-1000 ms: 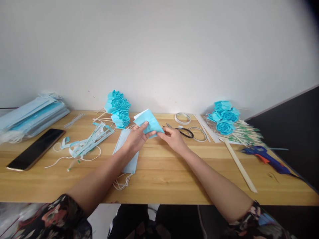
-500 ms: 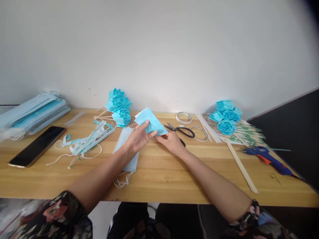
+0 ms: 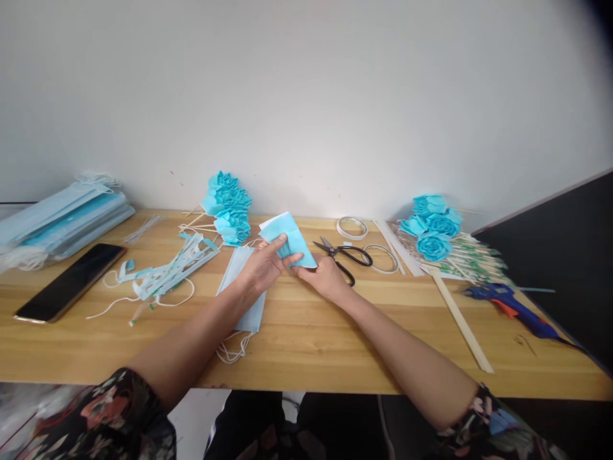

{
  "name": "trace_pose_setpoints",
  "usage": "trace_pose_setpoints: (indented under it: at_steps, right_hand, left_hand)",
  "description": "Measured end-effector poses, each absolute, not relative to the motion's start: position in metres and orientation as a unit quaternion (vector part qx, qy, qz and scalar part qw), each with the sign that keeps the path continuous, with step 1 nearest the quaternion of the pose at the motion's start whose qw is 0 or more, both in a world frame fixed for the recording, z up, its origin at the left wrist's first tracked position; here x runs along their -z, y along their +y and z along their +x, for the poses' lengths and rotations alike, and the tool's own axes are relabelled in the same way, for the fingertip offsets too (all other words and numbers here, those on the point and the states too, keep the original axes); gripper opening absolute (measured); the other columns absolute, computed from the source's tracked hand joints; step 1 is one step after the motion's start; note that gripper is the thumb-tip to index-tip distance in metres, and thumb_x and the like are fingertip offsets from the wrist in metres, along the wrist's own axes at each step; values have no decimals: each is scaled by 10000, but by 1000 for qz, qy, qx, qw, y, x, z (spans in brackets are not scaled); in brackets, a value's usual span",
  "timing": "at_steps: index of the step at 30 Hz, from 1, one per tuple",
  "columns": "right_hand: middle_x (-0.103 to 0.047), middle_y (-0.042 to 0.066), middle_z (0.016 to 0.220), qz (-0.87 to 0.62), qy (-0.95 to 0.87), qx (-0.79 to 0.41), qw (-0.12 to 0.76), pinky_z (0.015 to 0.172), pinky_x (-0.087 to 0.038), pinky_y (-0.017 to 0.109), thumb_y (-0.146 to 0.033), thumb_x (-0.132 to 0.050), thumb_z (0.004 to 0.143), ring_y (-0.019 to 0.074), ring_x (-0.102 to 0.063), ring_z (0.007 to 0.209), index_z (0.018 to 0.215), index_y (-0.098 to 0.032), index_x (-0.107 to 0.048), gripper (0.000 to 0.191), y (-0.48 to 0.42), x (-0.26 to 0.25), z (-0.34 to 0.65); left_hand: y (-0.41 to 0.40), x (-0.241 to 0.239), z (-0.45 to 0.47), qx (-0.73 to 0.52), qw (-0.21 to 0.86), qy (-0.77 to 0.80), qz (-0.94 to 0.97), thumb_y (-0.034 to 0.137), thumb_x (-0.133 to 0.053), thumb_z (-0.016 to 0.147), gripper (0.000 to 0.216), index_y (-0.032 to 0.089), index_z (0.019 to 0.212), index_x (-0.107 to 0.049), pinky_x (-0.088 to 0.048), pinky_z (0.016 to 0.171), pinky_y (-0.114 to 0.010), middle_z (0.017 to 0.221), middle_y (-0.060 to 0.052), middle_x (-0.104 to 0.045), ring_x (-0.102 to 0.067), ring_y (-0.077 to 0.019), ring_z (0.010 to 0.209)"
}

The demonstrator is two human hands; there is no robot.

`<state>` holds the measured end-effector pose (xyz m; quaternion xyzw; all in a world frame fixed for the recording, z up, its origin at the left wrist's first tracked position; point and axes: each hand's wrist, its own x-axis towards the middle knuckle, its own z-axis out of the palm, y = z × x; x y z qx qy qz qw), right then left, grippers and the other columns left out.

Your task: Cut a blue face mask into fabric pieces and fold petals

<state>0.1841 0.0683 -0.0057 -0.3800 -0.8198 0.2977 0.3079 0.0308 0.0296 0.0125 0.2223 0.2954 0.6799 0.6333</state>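
Both hands hold a folded piece of light-blue mask fabric (image 3: 293,237) above the middle of the table, a white layer showing at its upper left. My left hand (image 3: 264,263) pinches it, thumb on the front face and fingers behind and below. At the lower right corner my right hand (image 3: 325,276) grips the fabric, its fingertips partly hidden. Under my left wrist lies a flat blue face mask (image 3: 238,268) with white ear loops. Black-handled scissors (image 3: 352,254) rest just beyond my right hand, blades slightly apart.
On the left are stacked masks (image 3: 71,211), a phone (image 3: 69,281) and cut mask strips (image 3: 167,271). Blue fabric flowers (image 3: 227,207) stand by the wall, more flowers (image 3: 433,227) at right. Tape rolls (image 3: 352,220), a wooden strip (image 3: 462,319) and a blue glue gun (image 3: 520,310) lie rightward.
The fabric has tilted and folded further, its right part now bent at a crease. My right hand has shifted slightly left, showing more of the scissors.
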Motion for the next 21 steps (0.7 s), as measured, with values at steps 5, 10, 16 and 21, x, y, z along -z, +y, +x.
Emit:
trace_pose_setpoints:
  at_steps: [5,10,16,21]
  right_hand:
    - [-610,-5,622,-345,-815,-356,299,535,-364,259,-378,-632,778,161,-546,584,696,-193,-624,202,71,0,189]
    - [-638,-5,755,-317,-785,-404,347,633,-427,261,-451,-643,800,157,-565,689,830,-200,-647,252,74,-7,195]
    - [-595,-15,611,-349,-782,-350,381,577,-376,256,-463,-559,866,134,-496,564,659,-202,-610,337,75,-5,197]
    - [-630,-10,648,-343,-790,-345,374,580,-365,260,-443,-512,901,134,-501,565,670,-204,-610,348,75,-5,197]
  left_hand:
    - [33,-12,27,-709,613,291,194,157,-717,764,99,164,831,-645,-579,841,-331,827,9,-720,-687,-132,795]
    - [34,-12,27,-715,603,298,190,162,-725,756,97,164,808,-642,-569,861,-340,821,19,-710,-675,-121,789]
    - [33,-12,28,-718,606,292,177,133,-723,749,93,153,759,-633,-564,875,-335,764,37,-684,-660,-101,757]
    - [35,-10,26,-711,608,293,195,159,-721,758,91,147,818,-654,-585,800,-307,814,8,-699,-669,-121,770]
